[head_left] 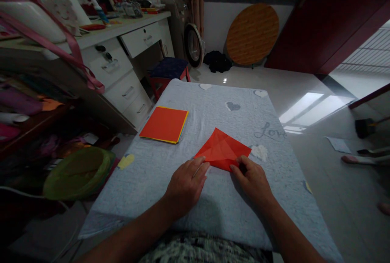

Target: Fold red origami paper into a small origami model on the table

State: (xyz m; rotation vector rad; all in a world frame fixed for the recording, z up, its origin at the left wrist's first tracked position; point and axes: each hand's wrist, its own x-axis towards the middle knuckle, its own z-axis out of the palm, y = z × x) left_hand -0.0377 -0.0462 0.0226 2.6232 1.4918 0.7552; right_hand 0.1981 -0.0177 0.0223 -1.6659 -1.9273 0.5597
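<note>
From my remote feed I log the red paper [224,145] on the table [201,111], longer axis apparently left-to-right, forward of and touching both left hand [186,184], at its left corner, grip unclear, and right hand [254,178], pinching its near-right edge.

Red paper sheet [222,146], creased, askew on pale tablecloth [207,106]
</note>
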